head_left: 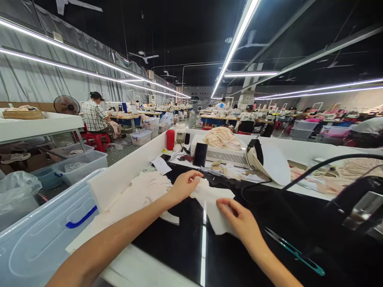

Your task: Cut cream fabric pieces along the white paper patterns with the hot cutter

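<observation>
A pale cream fabric piece [212, 199] is held between my two hands above the glossy black work surface [167, 247]. My left hand [189, 184] pinches its upper left end, with thumb and fingers pressed together. At the lower right edge, my right hand [235, 215] grips the same piece between thumb and fingers. A heap of cut cream fabric pieces [134, 195] lies to the left, partly behind my left forearm. Teal-handled thread snips [296, 251] rest on the black surface to the right of my right hand.
Behind the hands, a phone [200, 154] leans on a white slotted box [224, 155] topped by a fabric bundle [223, 137]. A white visor [267, 161] stands beside it. A dark machine [359, 207] and cable occupy the right. Left is a lidded plastic bin [44, 239]. Several people work farther back.
</observation>
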Demonstrator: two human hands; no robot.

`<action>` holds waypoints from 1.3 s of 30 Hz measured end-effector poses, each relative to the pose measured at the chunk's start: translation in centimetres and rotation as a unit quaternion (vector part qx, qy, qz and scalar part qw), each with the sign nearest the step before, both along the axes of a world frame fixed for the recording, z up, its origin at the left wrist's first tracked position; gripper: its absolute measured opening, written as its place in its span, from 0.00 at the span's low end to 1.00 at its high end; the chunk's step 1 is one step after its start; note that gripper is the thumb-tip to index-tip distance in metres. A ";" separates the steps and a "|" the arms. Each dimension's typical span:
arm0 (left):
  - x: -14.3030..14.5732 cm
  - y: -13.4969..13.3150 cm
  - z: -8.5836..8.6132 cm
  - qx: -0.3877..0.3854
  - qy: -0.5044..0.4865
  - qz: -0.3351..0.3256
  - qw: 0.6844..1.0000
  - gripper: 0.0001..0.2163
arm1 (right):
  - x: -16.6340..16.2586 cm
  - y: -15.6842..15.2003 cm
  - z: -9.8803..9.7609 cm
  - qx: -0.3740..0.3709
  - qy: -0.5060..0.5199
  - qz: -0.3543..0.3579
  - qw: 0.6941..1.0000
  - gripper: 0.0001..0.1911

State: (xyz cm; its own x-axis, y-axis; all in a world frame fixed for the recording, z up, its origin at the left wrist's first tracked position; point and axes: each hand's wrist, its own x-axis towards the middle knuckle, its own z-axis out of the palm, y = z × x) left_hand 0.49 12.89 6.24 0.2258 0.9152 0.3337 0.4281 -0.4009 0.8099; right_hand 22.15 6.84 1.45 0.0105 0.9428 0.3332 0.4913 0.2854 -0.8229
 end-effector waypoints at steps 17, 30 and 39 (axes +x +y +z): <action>0.3 2.4 -3.7 0.017 0.261 -0.012 0.965 0.12 | 3.8 11.3 -2.9 0.017 -0.140 -0.089 0.986 0.20; -3.1 -0.9 -0.7 0.016 0.326 0.047 0.944 0.15 | 3.6 7.5 -4.2 0.136 -0.216 0.021 0.967 0.19; -12.9 -4.9 3.9 0.032 0.328 0.133 0.935 0.16 | -1.9 7.5 -2.9 0.088 -0.213 0.044 0.972 0.20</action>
